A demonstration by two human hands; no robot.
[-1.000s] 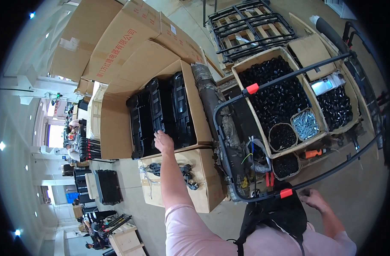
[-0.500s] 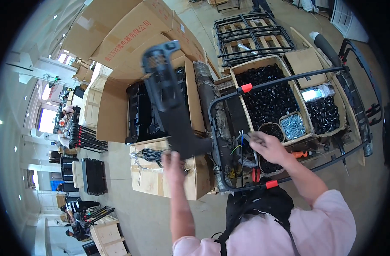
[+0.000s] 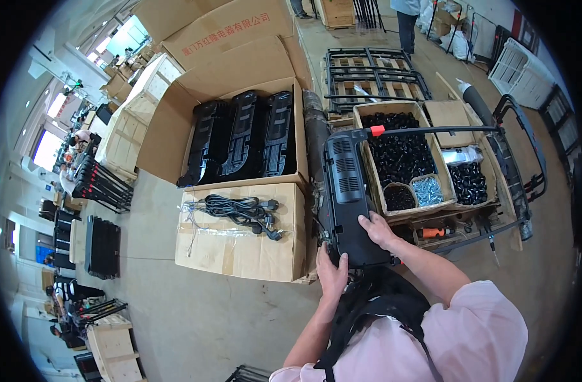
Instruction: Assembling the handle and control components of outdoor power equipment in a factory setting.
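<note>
A long black plastic cover point(image 3: 354, 223) with vent slots at its far end lies over the left end of a black tubular frame point(image 3: 453, 129) with red clips. My left hand point(image 3: 332, 274) holds the cover's near left edge, thumb on top and fingers at the side. My right hand point(image 3: 378, 232) grips it near the right edge, some fingertips hidden. Similar black covers point(image 3: 240, 137) stand in an open cardboard box to the left. Close to my right hand are bins of black plastic parts point(image 3: 399, 149) and silver screws point(image 3: 426, 190).
Coiled black power cords point(image 3: 237, 209) lie on a closed carton point(image 3: 202, 248) at the left. An orange-handled tool point(image 3: 433, 233) lies below the bins. More black frames point(image 3: 374, 70) are stacked on a pallet beyond. A person point(image 3: 407, 25) stands far back.
The cover has swung from the left, where my left hand carried it, onto the frame. My right hand has come onto it too. The view has shifted.
</note>
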